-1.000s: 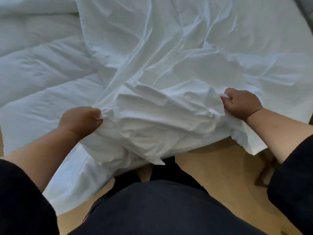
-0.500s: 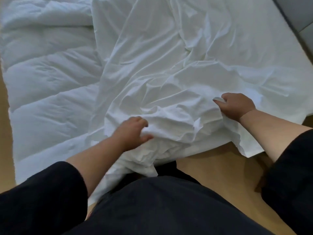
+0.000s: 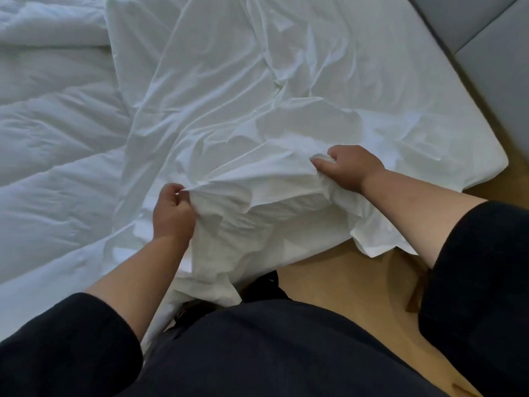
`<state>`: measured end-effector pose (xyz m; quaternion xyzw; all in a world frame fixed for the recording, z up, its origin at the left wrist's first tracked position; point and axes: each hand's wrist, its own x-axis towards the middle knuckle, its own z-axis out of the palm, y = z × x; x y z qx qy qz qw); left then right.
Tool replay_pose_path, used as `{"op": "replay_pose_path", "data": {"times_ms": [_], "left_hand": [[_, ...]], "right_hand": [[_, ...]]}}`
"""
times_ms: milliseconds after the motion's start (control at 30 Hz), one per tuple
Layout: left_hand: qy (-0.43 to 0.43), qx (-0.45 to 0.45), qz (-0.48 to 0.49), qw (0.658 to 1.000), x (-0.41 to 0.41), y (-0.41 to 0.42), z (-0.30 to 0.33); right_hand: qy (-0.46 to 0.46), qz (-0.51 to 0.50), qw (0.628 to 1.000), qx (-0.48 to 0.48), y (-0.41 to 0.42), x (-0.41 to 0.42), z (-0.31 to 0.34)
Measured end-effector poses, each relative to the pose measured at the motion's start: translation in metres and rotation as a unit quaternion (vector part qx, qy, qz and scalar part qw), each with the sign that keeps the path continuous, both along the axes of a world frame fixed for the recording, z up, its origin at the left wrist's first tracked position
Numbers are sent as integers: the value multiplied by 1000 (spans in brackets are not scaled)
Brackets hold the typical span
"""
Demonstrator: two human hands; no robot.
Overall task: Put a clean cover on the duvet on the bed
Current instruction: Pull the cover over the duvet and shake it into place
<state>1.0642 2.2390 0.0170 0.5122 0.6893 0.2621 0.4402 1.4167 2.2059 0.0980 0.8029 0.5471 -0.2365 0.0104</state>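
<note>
Both hands clutch the same bunched edge of a white duvet cover point(image 3: 229, 116) at the near side of the bed. The left hand point(image 3: 171, 213) has fingers and thumb curled round a gathered fold, knuckles toward the viewer; the right hand point(image 3: 350, 169) pinches a wad of cloth between thumb and curled fingers, a bit farther and to the right. Between the two hands the fabric is pulled into a raised, crumpled ridge, w/ loose cloth spilling over the near edge and hanging toward the person's dark clothing point(image 3: 272, 353).

The cover lies spread and heavily creased across the centre and right of the bed, its far part flat, its near part heaped. To the left, the bare quilted duvet point(image 3: 51, 133) lies puffy and uncovered, touching and partly under the cover's left edge; it reaches the near-left edge of the bed too. At far right the white mattress corner point(image 3: 472, 156) shows, rounded, w/ a grey padded panel point(image 3: 486, 38) just beyond it. Light wooden floor point(image 3: 343, 282) is visible near-right, between bed and person. Black sleeves point(image 3: 481, 267) are pushed up on both arms, forearms bare. A small dark object on the floor beside the right sleeve is too unclear to ID.
</note>
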Motion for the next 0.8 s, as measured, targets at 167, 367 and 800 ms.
{"op": "replay_pose_path", "data": {"times_ms": [167, 367, 800], "left_hand": [[284, 75, -145, 945, -74, 30, 19], [395, -5, -251, 884, -62, 46, 6], [246, 47, -504, 826, 148, -2, -2]], "right_hand": [[-19, 53, 998, -43, 3, 5, 2], [-16, 76, 996, -54, 1, -6, -7], [131, -35, 982, 133, -87, 15, -49]]}}
